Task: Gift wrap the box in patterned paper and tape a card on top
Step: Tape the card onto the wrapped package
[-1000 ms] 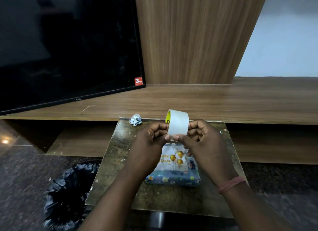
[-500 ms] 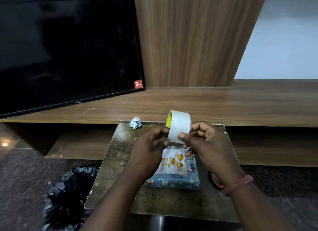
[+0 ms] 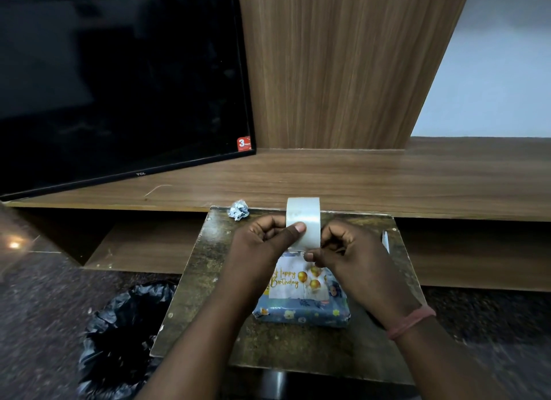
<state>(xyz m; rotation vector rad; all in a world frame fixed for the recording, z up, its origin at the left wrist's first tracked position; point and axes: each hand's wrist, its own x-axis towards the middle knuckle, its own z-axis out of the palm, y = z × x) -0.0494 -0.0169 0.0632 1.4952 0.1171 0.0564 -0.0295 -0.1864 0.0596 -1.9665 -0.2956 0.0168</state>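
Observation:
A box wrapped in blue patterned paper (image 3: 301, 314) lies on a small dark table (image 3: 268, 349). A white "Happy Birthday" card (image 3: 293, 283) with gold balloons rests on its top. Above the card's far edge I hold a roll of clear tape (image 3: 303, 221) upright. My left hand (image 3: 262, 247) grips the roll, thumb pressed on its face. My right hand (image 3: 348, 250) pinches at the roll's lower edge, where the tape end is too small to make out.
A crumpled paper ball (image 3: 239, 209) sits at the table's far left corner. A thin white object (image 3: 385, 241) lies near the right edge. A black-lined bin (image 3: 119, 340) stands left of the table. A television (image 3: 119, 80) leans on the wooden shelf (image 3: 387, 179) behind.
The roll has turned face-on, hiding its yellow core. My left thumb now lies across its face, and my right fingers have dropped to its lower edge.

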